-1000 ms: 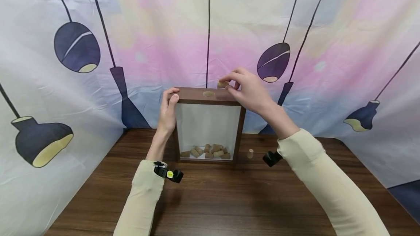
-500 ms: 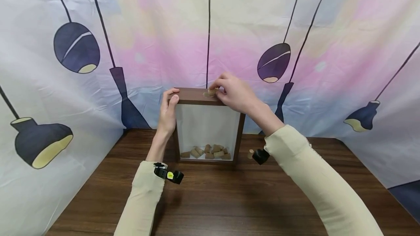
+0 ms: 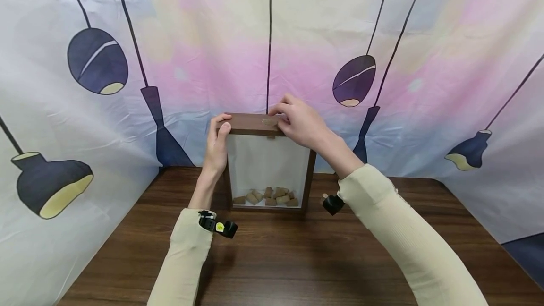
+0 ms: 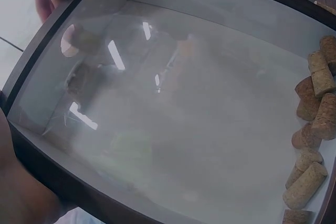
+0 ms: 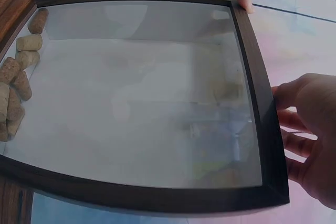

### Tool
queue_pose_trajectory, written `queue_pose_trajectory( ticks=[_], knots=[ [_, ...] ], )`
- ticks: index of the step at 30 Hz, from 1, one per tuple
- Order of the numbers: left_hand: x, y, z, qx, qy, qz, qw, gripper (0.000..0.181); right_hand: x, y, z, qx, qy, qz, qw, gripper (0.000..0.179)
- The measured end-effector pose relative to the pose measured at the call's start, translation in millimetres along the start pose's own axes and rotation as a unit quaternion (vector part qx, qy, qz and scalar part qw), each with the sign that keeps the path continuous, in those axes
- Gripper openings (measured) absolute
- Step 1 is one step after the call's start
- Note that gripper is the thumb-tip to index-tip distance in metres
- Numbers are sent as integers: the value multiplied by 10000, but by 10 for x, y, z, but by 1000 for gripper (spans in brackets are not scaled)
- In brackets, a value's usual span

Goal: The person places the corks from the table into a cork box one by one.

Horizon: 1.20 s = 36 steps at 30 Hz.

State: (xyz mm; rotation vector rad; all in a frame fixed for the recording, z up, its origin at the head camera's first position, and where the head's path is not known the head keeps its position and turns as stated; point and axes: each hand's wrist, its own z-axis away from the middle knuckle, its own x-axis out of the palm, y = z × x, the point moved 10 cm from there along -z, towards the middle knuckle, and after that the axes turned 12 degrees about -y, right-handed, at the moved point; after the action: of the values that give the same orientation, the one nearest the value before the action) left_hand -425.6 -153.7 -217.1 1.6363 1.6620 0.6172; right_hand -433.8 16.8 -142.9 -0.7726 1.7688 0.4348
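Note:
A dark wooden shadow box frame (image 3: pixel 250 124) with a clear front stands upright on the table. My left hand (image 3: pixel 217 148) grips its upper left corner, thumb on the front edge and fingers over the top. Over the round hole (image 3: pixel 268 121) in the top edge is my right hand (image 3: pixel 301 122), thumb and fingers parted with no cork showing between them. A cork (image 3: pixel 271 137) shows just beneath the top edge, inside the box. Several corks (image 3: pixel 280 197) lie along the box's bottom, also seen as a heap of corks (image 4: pixel 304 184) in the left wrist view.
One loose cork (image 3: pixel 325 196) stands on the wooden table (image 3: pixel 272 259) right of the box, partly hidden by the right wrist camera (image 3: pixel 333 205). A fabric backdrop (image 3: pixel 204 60) with printed lamps hangs close behind the box.
My right hand has moved left to the hole with a cork and let it go; that cork now shows inside, under the top edge. My left hand has stayed on the corner.

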Motion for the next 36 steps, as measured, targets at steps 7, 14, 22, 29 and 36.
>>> queue_pose_trajectory(
  ticks=[7,14,22,29,36],
  knots=[
    [-23,-5,11,26,69,5,10000,43,-53,95,114,-110,212,-459,9987,21],
    [-20,12,5,87,67,74,9999,44,-162,288,381,-166,716,-827,9939,18],
    [-28,22,-11,115,116,52,9999,44,-282,573,715,4,1512,-1004,9834,13],
    [-30,16,-6,105,116,35,9999,43,-151,845,915,386,1494,-1179,9810,16],
    [-13,18,-10,101,123,-1,9999,43,140,1090,1071,717,1062,-1179,9847,18]
  ],
)
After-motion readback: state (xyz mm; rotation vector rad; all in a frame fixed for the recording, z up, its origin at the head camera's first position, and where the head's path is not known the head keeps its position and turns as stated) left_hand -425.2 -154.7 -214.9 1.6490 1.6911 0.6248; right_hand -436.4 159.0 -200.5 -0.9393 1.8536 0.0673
